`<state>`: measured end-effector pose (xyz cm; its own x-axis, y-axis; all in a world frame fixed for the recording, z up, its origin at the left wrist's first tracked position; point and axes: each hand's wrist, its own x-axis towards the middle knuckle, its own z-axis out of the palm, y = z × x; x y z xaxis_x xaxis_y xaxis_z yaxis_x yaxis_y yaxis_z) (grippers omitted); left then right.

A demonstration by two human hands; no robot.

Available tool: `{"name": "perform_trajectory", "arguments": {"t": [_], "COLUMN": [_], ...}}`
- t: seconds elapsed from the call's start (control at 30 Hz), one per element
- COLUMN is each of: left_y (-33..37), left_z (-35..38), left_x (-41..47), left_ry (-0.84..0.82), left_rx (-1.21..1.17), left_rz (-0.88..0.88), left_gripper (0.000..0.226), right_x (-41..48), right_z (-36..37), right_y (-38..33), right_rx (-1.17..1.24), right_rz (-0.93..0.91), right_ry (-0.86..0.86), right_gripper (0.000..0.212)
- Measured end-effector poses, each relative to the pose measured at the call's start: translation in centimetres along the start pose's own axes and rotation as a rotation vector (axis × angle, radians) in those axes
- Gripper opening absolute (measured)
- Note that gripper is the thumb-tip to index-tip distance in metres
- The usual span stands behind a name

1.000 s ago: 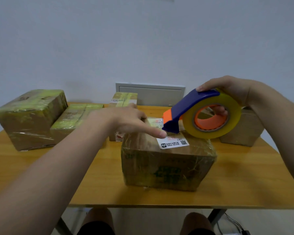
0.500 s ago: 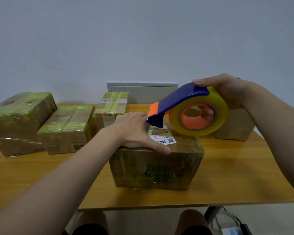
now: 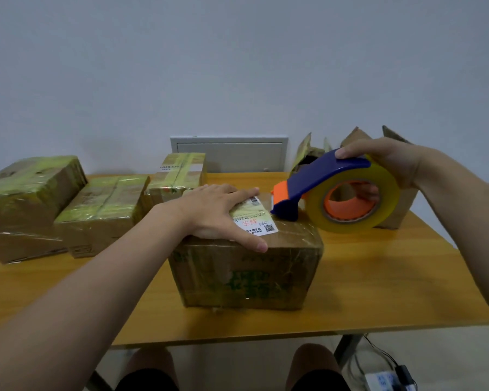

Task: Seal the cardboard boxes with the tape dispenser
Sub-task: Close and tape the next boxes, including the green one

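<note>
A brown cardboard box point(image 3: 246, 275) with green print and a white label sits mid-table near the front edge. My left hand point(image 3: 218, 213) lies flat on its top, fingers straight, pressing down. My right hand point(image 3: 384, 162) grips the blue and orange tape dispenser point(image 3: 322, 187) with its yellowish tape roll, fingers through the orange core. The dispenser's orange nose touches the box top at the far right side, just right of the label.
Three taped boxes point(image 3: 29, 204) point(image 3: 102, 210) point(image 3: 178, 176) stand along the left and back of the wooden table point(image 3: 378, 277). An unsealed box with raised flaps point(image 3: 398, 204) stands at the back right, behind the dispenser. My knees and cables show below the table edge.
The dispenser has come down from above the box until its nose touches the top. My left hand has stayed flat on the box, and the view shifted so the open box shows.
</note>
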<state>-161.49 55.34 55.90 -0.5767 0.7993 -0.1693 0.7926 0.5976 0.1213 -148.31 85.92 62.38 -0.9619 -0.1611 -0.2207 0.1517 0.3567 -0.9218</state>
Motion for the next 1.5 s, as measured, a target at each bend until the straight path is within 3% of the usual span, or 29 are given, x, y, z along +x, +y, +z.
{"name": "perform_trajectory", "arguments": {"t": [0.17,0.3,0.37,0.47,0.67,0.87,1.2,1.27,1.37,1.5], "left_y": [3.0,5.7,5.7,5.4,5.3,4.8,0.4,1.7,4.1,3.6], "left_z": [-1.0,0.4,0.9,1.1,1.0,1.0,0.0,-0.2,1.0,2.0], "left_x": [0.6,1.9,2.4,2.5,2.0,1.5,-2.0,-1.3,0.1,0.8], "left_ry": [0.009,0.153,0.16,0.13,0.096,0.091,-0.004,0.031,0.204,0.214], "left_rx": [0.028,-0.078,-0.06,0.002,0.03,0.02,-0.053,-0.039,0.026,0.004], "left_rz": [-0.011,0.015,0.044,0.028,0.01,-0.005,-0.146,-0.172,-0.117,-0.067], "left_gripper": [0.151,0.112,0.108,0.132,0.132,0.133,0.134,0.14,0.117,0.114], "right_x": [0.2,0.3,0.2,0.0,-2.0,-2.7,2.2,2.5,2.5,2.3], "right_z": [-0.1,-0.2,-0.4,-0.8,-1.9,-2.0,2.7,2.7,2.5,2.4], "right_y": [0.7,0.6,0.8,1.1,2.6,3.5,1.3,1.1,1.1,1.3], "right_rx": [0.001,-0.043,-0.016,-0.006,0.086,0.086,0.003,0.01,0.018,0.013], "right_rz": [-0.047,-0.039,-0.016,0.025,0.082,0.062,-0.071,-0.065,-0.054,-0.055], "right_ry": [0.072,0.093,0.087,0.027,0.033,0.053,-0.017,-0.004,-0.021,-0.082], "right_gripper": [0.066,0.074,0.078,0.067,0.056,0.074,0.039,0.041,0.043,0.042]}}
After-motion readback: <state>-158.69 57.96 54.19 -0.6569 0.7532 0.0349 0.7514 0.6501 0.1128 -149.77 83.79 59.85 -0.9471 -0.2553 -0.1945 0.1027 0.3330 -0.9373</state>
